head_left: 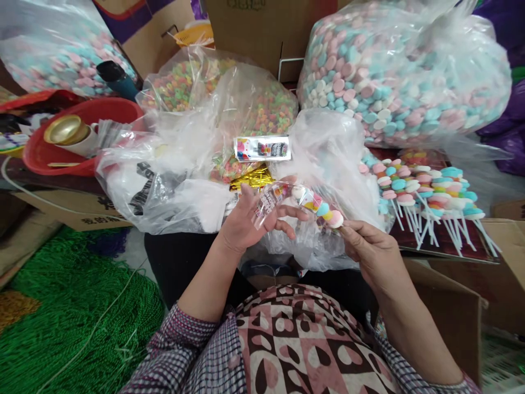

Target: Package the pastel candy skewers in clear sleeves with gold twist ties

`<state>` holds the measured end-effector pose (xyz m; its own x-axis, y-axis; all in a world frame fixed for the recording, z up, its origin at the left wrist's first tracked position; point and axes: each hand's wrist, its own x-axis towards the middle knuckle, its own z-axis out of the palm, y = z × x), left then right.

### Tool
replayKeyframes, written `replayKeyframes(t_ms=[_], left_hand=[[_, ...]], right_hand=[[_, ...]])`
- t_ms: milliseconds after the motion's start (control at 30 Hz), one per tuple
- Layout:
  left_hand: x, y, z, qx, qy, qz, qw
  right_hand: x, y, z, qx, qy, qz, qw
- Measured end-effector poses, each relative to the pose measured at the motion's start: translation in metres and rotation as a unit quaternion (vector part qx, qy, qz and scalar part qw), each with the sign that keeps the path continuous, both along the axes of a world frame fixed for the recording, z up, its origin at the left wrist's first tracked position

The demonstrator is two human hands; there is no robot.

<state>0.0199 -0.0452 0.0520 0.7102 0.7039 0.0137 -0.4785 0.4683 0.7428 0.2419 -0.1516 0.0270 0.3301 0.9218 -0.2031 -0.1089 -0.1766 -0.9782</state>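
My left hand (246,221) curls loosely around a clear printed wrapper (268,205) while my right hand (369,249) pinches the candy skewer (322,210) entering it.

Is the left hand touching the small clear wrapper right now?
Touching. The head view shows the left hand with its fingers curled around the clear wrapper, which covers the candy skewer.

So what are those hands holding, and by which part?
The right hand pinches a candy skewer near the bottom of its stick. The left hand holds a small clear wrapper by its open end, over the skewer's tip.
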Motion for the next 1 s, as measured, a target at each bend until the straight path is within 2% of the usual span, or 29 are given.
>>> replayKeyframes(t_ms=[133,200,300,367,500,667,800,900,1000], left_hand=[[0.005,-0.002,-0.004,0.027,-0.002,-0.011,1.0],[0.009,-0.002,-0.006,0.039,0.017,0.037,0.998],[0.02,-0.002,-0.002,0.034,0.043,0.16,0.986],[0.029,-0.002,0.002,0.017,0.05,0.217,0.975],[0.046,-0.005,0.006,-0.009,0.028,0.267,0.963],[0.055,-0.012,0.005,-0.045,0.017,0.312,0.949],[0.053,-0.018,0.0,-0.044,0.026,0.308,0.95],[0.044,-0.02,-0.001,-0.014,0.025,0.254,0.967],[0.03,-0.016,0.005,0.021,0.019,0.181,0.983]], right_hand=[[-0.013,0.002,0.003,-0.023,0.109,-0.005,0.994],[-0.019,0.002,0.003,-0.031,0.137,0.004,0.99],[-0.026,0.001,0.001,-0.038,0.146,0.026,0.988],[-0.031,0.0,-0.001,-0.042,0.145,0.036,0.988],[-0.045,0.0,-0.001,-0.034,0.147,0.024,0.988],[-0.065,0.004,-0.002,-0.012,0.188,0.0,0.982],[-0.074,0.006,-0.006,-0.031,0.262,0.064,0.962],[-0.073,0.007,-0.01,-0.029,0.293,0.107,0.95],[-0.068,0.007,-0.01,-0.01,0.295,0.133,0.946]])
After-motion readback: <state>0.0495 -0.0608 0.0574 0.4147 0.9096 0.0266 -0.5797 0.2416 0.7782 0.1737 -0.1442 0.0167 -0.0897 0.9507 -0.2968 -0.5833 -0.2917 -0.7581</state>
